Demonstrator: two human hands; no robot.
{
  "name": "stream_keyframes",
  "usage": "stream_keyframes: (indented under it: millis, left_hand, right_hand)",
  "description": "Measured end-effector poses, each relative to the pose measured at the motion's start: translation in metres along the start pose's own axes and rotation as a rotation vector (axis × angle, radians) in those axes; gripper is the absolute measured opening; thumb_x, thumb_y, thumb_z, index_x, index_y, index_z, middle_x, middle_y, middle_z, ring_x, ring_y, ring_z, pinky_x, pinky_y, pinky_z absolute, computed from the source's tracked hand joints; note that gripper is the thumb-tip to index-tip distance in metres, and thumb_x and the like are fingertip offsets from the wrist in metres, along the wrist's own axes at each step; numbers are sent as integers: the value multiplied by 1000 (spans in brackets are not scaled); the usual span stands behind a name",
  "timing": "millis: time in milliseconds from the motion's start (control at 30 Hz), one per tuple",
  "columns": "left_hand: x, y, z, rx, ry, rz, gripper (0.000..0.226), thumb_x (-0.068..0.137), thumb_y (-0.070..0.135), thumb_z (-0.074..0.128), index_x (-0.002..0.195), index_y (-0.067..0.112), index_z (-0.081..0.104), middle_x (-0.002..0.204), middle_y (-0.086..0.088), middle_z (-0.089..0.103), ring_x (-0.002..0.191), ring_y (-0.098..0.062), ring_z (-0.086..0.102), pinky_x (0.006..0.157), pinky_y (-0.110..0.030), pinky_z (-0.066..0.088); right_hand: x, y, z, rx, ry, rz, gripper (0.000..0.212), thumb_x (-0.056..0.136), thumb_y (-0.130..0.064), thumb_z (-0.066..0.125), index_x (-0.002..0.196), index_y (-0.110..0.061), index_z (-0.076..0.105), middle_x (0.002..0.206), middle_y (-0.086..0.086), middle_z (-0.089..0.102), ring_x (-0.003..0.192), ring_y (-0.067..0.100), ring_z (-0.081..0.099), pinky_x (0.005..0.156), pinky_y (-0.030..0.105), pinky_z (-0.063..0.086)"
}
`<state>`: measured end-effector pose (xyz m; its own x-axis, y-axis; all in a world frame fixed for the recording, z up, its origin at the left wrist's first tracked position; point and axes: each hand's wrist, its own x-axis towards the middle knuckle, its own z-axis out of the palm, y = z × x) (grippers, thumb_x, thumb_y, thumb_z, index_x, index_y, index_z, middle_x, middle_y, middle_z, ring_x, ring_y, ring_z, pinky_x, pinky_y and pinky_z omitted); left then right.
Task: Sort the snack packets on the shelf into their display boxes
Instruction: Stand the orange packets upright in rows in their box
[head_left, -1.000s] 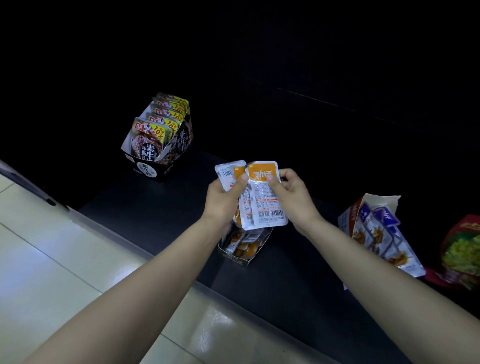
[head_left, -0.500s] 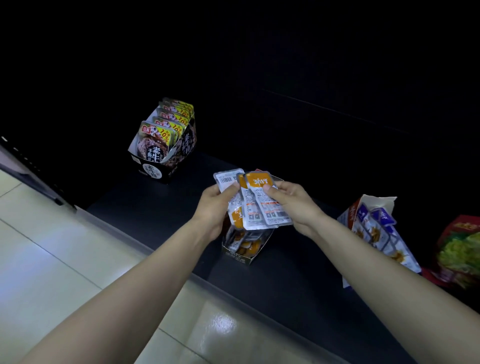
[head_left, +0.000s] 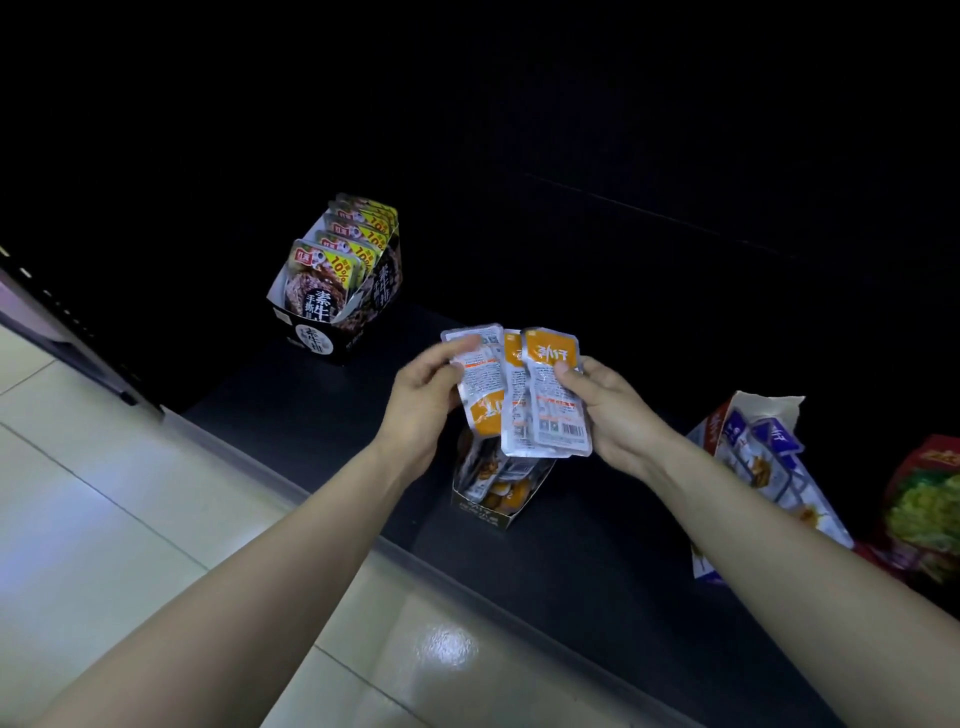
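Observation:
Both hands hold a fan of three orange-and-silver snack packets (head_left: 524, 395) above the dark shelf (head_left: 597, 551). My left hand (head_left: 423, 405) pinches the leftmost packet with its thumb on top. My right hand (head_left: 605, 410) grips the right packets, thumb pressed on the front one. Directly below them stands a small black display box (head_left: 485, 512) holding more orange packets. A black display box (head_left: 332, 332) filled with upright brown-and-yellow packets stands at the back left of the shelf.
A torn white-and-red box with blue-and-white packets (head_left: 763, 467) leans at the right. A red and green snack bag (head_left: 924, 509) lies at the far right edge. The shelf's front lip (head_left: 322, 493) borders a glossy tiled floor (head_left: 130, 519).
The packets have spread into a wider fan. My left hand has slid up onto the leftmost packet.

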<state>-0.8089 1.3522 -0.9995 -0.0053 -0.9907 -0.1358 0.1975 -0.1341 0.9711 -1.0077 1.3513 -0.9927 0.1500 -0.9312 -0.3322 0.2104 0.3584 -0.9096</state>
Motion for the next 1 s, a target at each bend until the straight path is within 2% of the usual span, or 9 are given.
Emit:
stream_keyframes:
  millis: [100, 200, 300, 433, 500, 567, 700, 833, 1000]
  left_hand:
    - [0, 1, -4, 89, -152, 49, 46, 93, -14, 33, 126, 5, 60, 112, -5, 71, 105, -18, 68, 85, -27, 55]
    - [0, -7, -14, 508, -226, 300, 57, 89, -13, 55, 134, 22, 56, 124, 6, 59, 110, -6, 61, 89, -30, 53]
    - [0, -14, -10, 837, 51, 538, 43, 84, 8, 75, 119, 33, 69, 125, 6, 45, 112, -10, 40, 96, -24, 40]
    - [5, 0, -12, 945, 257, 592, 10, 88, 22, 70, 95, 27, 75, 135, 4, 44, 130, -20, 34, 105, -31, 26]
    - [8, 1, -18, 822, 227, 512, 14, 95, 29, 61, 91, 18, 70, 115, 3, 65, 109, -12, 58, 89, -31, 44]
    - [6, 1, -17, 553, 171, 318, 17, 99, 25, 57, 94, 12, 66, 92, -2, 73, 82, -6, 67, 72, -30, 54]
    - [3, 2, -8, 205, -9, 116, 18, 99, 7, 54, 116, 4, 59, 94, -8, 72, 79, -11, 71, 68, -24, 54]
    - [1, 2, -2, 158, -62, 5, 16, 97, 3, 55, 113, 7, 57, 99, -14, 73, 82, -19, 72, 70, -30, 56]
    - [2, 3, -1, 72, -114, -59, 18, 97, 0, 52, 111, 11, 56, 98, -5, 72, 85, -19, 71, 76, -34, 58]
  right_hand:
    - [2, -5, -1, 63, 48, -7, 20, 100, -20, 50, 114, -7, 57, 101, 10, 71, 85, 20, 72, 69, 35, 60]
    - [4, -8, -4, 75, 80, 8, 32, 100, -22, 50, 125, -2, 53, 104, 14, 69, 83, 20, 72, 67, 35, 61]
    - [4, -4, -1, 57, 64, 4, 36, 100, -22, 50, 128, 0, 52, 107, 15, 69, 86, 22, 71, 72, 37, 61]
    - [4, -12, 0, 148, 104, -91, 29, 101, -26, 47, 117, -4, 58, 99, 8, 73, 84, 19, 72, 69, 33, 60]
    - [4, -19, -4, 187, 152, -148, 25, 102, -25, 46, 115, -8, 59, 101, 6, 72, 86, 16, 72, 70, 32, 60]
    - [4, -21, -6, 170, 181, -168, 27, 101, -26, 48, 120, -10, 56, 108, 8, 70, 91, 17, 71, 76, 35, 60]
    - [5, -13, 3, 86, 151, -142, 17, 100, -26, 50, 111, -13, 54, 100, 5, 69, 84, 15, 71, 70, 33, 60]
    - [5, -8, 8, 44, 129, -118, 26, 98, -24, 54, 121, -12, 51, 98, 6, 70, 81, 15, 72, 64, 30, 59]
    - [5, -6, 9, -9, 97, -99, 26, 98, -23, 54, 122, -13, 50, 101, 7, 70, 83, 17, 72, 65, 33, 60]
